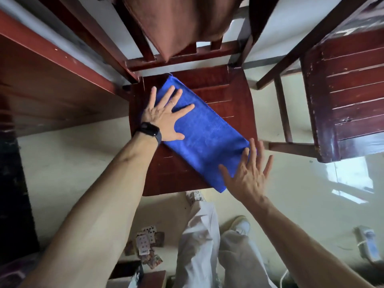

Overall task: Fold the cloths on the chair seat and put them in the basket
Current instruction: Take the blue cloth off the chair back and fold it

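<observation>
A blue cloth (205,134), folded into a long strip, lies diagonally across the red-brown wooden chair seat (234,100). My left hand (164,117) presses flat on the cloth's far left end, fingers spread, a dark watch on the wrist. My right hand (249,173) has straight spread fingers at the cloth's near right end, which overhangs the seat's front edge; whether it touches the cloth I cannot tell. A brown cloth (182,23) hangs over the chair's backrest. No basket is in view.
A second dark wooden chair (349,94) stands to the right. A wooden table edge (52,55) runs along the left. Playing cards (148,242) lie on the pale floor beside my legs. A power strip (367,244) sits at the lower right.
</observation>
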`<state>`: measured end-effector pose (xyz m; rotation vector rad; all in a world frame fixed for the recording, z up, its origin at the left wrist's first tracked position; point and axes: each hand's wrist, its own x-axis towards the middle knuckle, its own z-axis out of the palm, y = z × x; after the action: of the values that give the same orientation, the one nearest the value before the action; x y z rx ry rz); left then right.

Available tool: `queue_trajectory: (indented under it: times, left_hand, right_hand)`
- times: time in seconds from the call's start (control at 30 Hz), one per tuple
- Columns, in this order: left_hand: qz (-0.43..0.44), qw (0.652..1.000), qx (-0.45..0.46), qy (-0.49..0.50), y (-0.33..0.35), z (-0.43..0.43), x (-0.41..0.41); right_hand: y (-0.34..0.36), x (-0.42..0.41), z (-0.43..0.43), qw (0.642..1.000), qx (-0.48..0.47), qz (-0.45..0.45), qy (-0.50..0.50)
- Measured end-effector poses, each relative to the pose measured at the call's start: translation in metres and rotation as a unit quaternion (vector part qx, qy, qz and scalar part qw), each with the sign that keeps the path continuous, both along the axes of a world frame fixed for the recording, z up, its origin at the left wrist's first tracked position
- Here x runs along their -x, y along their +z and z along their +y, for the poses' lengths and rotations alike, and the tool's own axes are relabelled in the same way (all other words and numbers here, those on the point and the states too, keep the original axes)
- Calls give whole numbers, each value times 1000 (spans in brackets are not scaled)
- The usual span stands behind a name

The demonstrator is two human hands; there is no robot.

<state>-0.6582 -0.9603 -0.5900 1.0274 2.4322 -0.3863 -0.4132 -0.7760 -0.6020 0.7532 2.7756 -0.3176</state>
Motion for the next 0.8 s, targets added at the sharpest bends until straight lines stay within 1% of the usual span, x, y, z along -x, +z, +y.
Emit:
queue_trajectory:
  times: [0.07, 0.1, 0.13, 0.17, 0.2, 0.23, 0.27, 0.3, 0.33, 0.37, 0.4, 0.47, 0.5, 0.53, 0.57, 0.6, 0.7, 0.73, 0.77, 0.8]
  left_hand:
    - [-4, 1000, 5, 22, 10, 14, -9]
    - [-6, 997, -26, 69, 14, 19, -24]
    - [6, 986, -88, 141, 17, 22, -45]
    - [31, 957, -168, 233, 21, 25, -71]
    - [55, 908, -243, 336, 23, 28, -99]
    - [60, 843, -294, 447, 23, 30, -126]
    - [23, 765, -319, 559, 24, 33, -151]
    - [-44, 684, -317, 655, 23, 36, -173]
    - [-117, 621, -291, 718, 18, 40, -191]
    - [-170, 594, -255, 744, 13, 42, -206]
    - [-191, 600, -228, 742, 10, 43, -214]
    - [-194, 634, -212, 718, 2, 43, -221]
    - [-196, 639, -215, 712, 0, 43, -221]
    - [-203, 634, -222, 712, -2, 43, -220]
    - [-217, 612, -234, 723, -1, 42, -220]
    - [-236, 571, -263, 741, 2, 40, -221]
    - [-311, 403, -351, 786, 18, 33, -232]
    - [-332, 368, -366, 788, 27, 31, -239]
    - [-347, 350, -371, 787, 35, 26, -248]
    - [-355, 341, -368, 789, 42, 21, -257]
  right_hand:
    - [7, 2, 0, 1000, 4, 4, 10]
    - [12, 6, 5, 1000, 14, 2, 1]
    - [17, 11, 12, 999, 40, -12, -24]
    - [21, 16, 20, 994, 84, -31, -57]
    - [25, 20, 27, 986, 138, -43, -89]
    - [27, 24, 34, 976, 183, -44, -110]
    - [29, 27, 40, 969, 212, -42, -123]
    - [29, 30, 45, 964, 228, -47, -131]
    - [30, 33, 49, 961, 235, -65, -132]
    - [28, 37, 52, 958, 240, -92, -131]
    - [24, 41, 56, 952, 248, -122, -130]
    - [18, 47, 63, 937, 278, -153, -146]
    - [15, 49, 67, 927, 300, -149, -167]
    - [14, 49, 71, 916, 325, -139, -189]
    - [16, 47, 74, 905, 349, -129, -206]
    - [20, 44, 76, 893, 374, -120, -221]
    - [40, 24, 75, 841, 457, -113, -267]
    - [47, 12, 73, 825, 478, -113, -279]
    - [53, 0, 69, 820, 482, -120, -284]
    - [59, -13, 64, 818, 480, -126, -291]
